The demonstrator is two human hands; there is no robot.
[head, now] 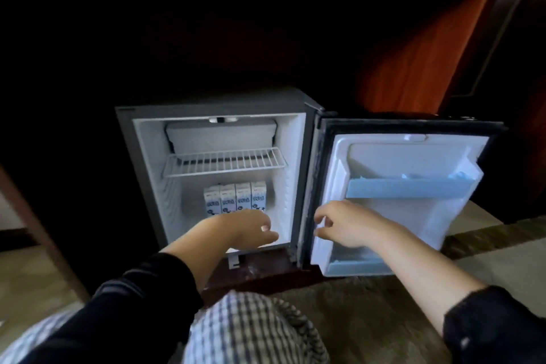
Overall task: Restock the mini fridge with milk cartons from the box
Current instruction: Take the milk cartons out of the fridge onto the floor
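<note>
The mini fridge (147, 156) stands open, its door (413, 216) swung out to the right. Several white milk cartons (235, 198) stand upright in a row at the back of the lower compartment, under the wire shelf (224, 161). My left hand (248, 227) reaches into the front of the lower compartment, just in front of the cartons, fingers loosely bent with nothing in them. My right hand (342, 224) hovers at the hinge-side edge of the door's inner lining, fingers apart and holding nothing. The box is out of view.
The door has a pale blue rack (407, 188) in the middle and a lower rack (354, 267). The fridge sits on a dark wooden base (266, 269) inside a dark cabinet. My checked-trousered knee (251, 328) is in the foreground, on patterned carpet (369, 313).
</note>
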